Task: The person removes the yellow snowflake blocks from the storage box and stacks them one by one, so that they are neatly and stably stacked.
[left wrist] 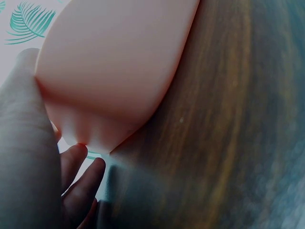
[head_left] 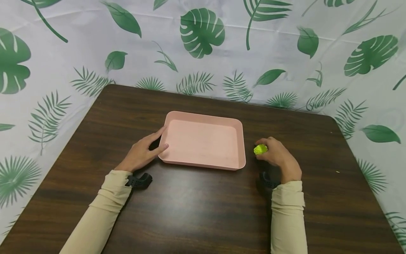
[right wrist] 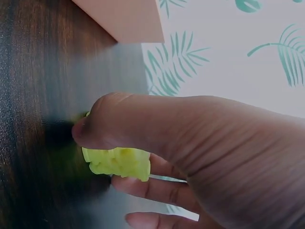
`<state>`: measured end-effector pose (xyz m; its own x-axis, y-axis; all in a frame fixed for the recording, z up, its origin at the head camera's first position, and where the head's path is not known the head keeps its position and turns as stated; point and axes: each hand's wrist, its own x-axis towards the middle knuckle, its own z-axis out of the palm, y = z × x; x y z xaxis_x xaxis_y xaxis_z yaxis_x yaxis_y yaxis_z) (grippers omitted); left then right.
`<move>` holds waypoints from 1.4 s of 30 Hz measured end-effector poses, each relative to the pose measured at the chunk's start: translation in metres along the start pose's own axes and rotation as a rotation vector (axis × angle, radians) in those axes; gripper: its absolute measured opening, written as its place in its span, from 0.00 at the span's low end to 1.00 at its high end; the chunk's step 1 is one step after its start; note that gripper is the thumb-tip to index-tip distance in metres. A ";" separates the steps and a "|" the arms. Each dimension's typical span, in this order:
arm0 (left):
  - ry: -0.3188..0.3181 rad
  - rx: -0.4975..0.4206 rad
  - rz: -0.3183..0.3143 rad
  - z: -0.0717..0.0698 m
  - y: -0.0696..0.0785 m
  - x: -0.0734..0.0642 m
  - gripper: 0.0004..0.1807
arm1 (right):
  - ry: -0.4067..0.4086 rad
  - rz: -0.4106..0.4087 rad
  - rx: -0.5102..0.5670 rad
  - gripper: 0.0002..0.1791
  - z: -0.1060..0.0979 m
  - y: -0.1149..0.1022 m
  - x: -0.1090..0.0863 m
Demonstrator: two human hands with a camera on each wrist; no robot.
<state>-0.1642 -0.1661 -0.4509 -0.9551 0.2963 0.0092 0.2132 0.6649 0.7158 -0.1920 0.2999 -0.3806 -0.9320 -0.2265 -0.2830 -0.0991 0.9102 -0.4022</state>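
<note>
A shallow pink rectangular tray [head_left: 203,144] lies on the table, its inside bare. My left hand [head_left: 141,151] grips its left side, thumb over the rim and fingers against the outer wall, as the left wrist view also shows of the tray [left wrist: 119,57]. To the right of the tray, my right hand [head_left: 279,155] pinches a small bright yellow-green piece [head_left: 260,149] between thumb and fingers. Up close, the yellow-green piece [right wrist: 121,162] has a bumpy, uneven surface, and it sits low over the tabletop. The thumb hides part of it.
The dark wood-grain table [head_left: 196,211] reaches back to a white cloth [head_left: 171,46] printed with green leaves. A tiny pale speck [head_left: 337,171] lies on the wood at the right. Black bands [head_left: 139,181] are worn at both wrists, below beige sleeves.
</note>
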 end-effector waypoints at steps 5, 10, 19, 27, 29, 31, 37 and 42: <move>0.007 -0.003 -0.001 0.000 0.000 0.001 0.41 | 0.012 -0.022 -0.006 0.26 -0.002 -0.001 0.002; 0.009 -0.002 -0.002 0.000 0.000 0.001 0.41 | 0.021 -0.063 -0.009 0.23 -0.004 -0.001 0.005; 0.020 -0.019 0.010 0.003 0.000 0.001 0.41 | -0.012 -0.031 -0.014 0.20 -0.012 -0.003 0.009; 0.025 -0.041 0.009 0.006 0.001 0.001 0.40 | -0.038 -0.013 -0.035 0.20 -0.015 -0.002 0.011; 0.031 -0.043 0.008 0.006 0.001 0.000 0.40 | -0.036 -0.017 -0.035 0.19 -0.016 -0.003 0.012; 0.031 -0.042 0.004 0.006 0.001 0.000 0.41 | -0.034 -0.021 -0.035 0.19 -0.016 -0.003 0.012; 0.013 -0.020 0.003 0.005 0.001 -0.001 0.41 | -0.040 -0.036 -0.010 0.18 -0.009 -0.001 0.009; 0.004 -0.011 0.012 -0.003 0.000 -0.002 0.41 | -0.027 -0.046 0.022 0.17 -0.002 -0.001 0.009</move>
<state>-0.1624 -0.1686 -0.4484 -0.9532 0.3015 0.0206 0.2225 0.6539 0.7231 -0.2011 0.2972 -0.3812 -0.9169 -0.2778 -0.2865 -0.1340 0.8906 -0.4345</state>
